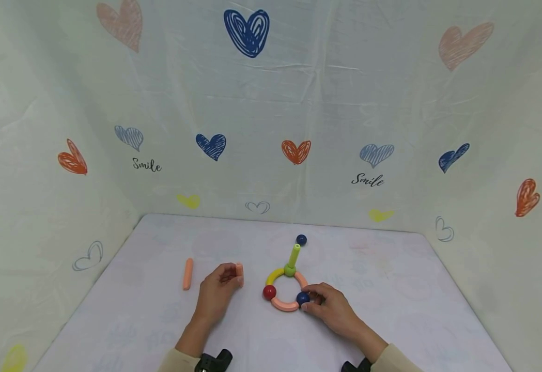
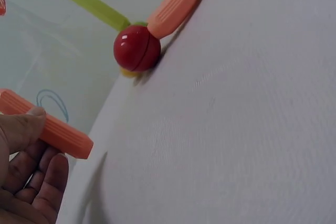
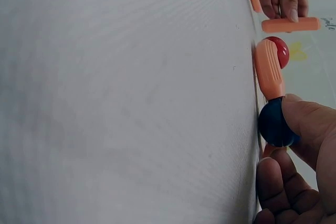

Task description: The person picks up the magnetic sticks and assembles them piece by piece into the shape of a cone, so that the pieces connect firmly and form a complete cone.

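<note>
A ring of curved rods and balls lies on the table. It has a red ball (image 1: 269,292), a green ball (image 1: 290,270), a blue ball (image 1: 303,298), a yellow curved rod (image 1: 274,276) and two orange curved rods, the near one (image 1: 284,305) between red and blue. From the green ball a light green straight rod (image 1: 294,256) sticks up. My right hand (image 1: 338,311) holds the blue ball between thumb and fingers. Left of the ring, my left hand (image 1: 217,292) pinches an orange straight rod (image 2: 65,136), raised off the table in the left wrist view.
Another orange straight rod (image 1: 187,274) lies on the white table (image 1: 126,310), left of my left hand. Behind the green rod sits a second blue ball (image 1: 301,239). A sheet printed with hearts (image 1: 247,88) hangs around the table's back and sides.
</note>
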Motion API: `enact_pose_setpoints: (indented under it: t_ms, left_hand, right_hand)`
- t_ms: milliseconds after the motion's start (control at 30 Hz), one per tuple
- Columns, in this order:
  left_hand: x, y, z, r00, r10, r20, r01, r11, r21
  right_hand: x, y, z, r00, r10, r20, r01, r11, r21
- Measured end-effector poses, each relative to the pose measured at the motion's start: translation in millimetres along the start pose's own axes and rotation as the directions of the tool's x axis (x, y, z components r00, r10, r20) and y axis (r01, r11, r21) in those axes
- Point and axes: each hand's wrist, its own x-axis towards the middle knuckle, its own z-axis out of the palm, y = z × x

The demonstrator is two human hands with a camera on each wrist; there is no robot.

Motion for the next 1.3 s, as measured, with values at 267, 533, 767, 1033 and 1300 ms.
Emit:
enact_pose_setpoints:
  t_ms: [267, 533, 767, 1033, 1300]
  left_hand:
    - [-5.7, 23.3, 17.7, 0.999, 0.018, 0.047, -0.019, 1.000, 0.013]
    - [-7.7, 39.1, 36.7, 0.993, 0.038, 0.109, -0.039, 0.999, 0.006]
    - [-7.2, 43.6, 47.1, 0.993, 0.023, 0.117, -0.024, 1.000, 0.008]
    - [-9.9, 43.0, 49.4, 0.990, 0.010, 0.140, -0.014, 1.000, 0.028]
    - [-10.8, 34.5, 52.8, 0.981, -0.032, 0.192, 0.008, 0.992, 0.124]
  right_hand:
    - [0, 0, 0, 1.000, -0.003, -0.001, 0.003, 1.000, 0.009]
    - [0, 1, -1, 1.000, -0.006, 0.001, 0.006, 1.000, 0.009]
    - [0, -1, -1, 1.000, -0.002, 0.004, 0.002, 1.000, 0.012]
    - [1, -1, -2, 1.000, -0.006, 0.007, 0.006, 1.000, 0.014]
    - [-1, -2, -3, 1.000, -0.018, -0.010, 0.018, 1.000, 0.024]
